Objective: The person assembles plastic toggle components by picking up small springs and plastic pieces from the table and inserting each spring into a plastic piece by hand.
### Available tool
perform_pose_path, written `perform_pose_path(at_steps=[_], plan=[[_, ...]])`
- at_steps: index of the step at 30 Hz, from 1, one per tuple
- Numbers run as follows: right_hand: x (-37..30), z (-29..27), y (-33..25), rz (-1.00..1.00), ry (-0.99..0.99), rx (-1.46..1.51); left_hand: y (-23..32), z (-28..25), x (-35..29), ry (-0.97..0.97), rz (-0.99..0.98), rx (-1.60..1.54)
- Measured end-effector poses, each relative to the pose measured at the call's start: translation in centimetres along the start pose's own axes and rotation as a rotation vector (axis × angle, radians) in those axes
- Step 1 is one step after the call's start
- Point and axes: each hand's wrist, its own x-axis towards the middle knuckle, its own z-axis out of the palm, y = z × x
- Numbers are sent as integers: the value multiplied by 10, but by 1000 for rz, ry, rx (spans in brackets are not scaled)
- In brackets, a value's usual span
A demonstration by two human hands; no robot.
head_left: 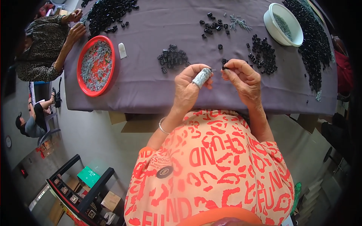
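Note:
My left hand (186, 88) is pinched around a small grey pin-like piece (213, 69), whose end sticks out past the fingertips. A speckled grey-white sleeve (202, 78) wraps the left thumb. Facing it across a small gap, my right hand (244, 81) grips a small black plastic part (225, 68) between thumb and fingers. Both hands are just above the near part of the table. A small heap of black parts (172, 57) lies beyond my left hand, and another heap of black parts (263, 54) lies beyond my right.
A purple-grey cloth (143, 86) covers the table. On the left stands a red tray (80, 71) of grey pieces, beside a white scoop-like piece (122, 50). At the far right is a white basin (268, 24) near a large black pile (311, 45). Another person's hands (76, 32) work at the left.

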Motion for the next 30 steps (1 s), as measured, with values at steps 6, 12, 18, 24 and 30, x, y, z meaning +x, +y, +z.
perform_pose_path(at_steps=[6, 12, 18, 24, 30], plan=[[-5, 4, -8, -170, -3, -277, 2, 4, -4, -11, 53, 117], [-7, 5, -5, -258, -22, -378, 2, 7, -9, 0, 62, 127], [-9, 8, -8, -236, -28, -393, -2, 5, -10, -9, 73, 133], [-6, 14, -6, -272, -13, -393, -1, 6, -9, -10, 65, 116], [-5, 12, 0, -214, 22, -363, -3, 6, -8, 9, 37, 84]])
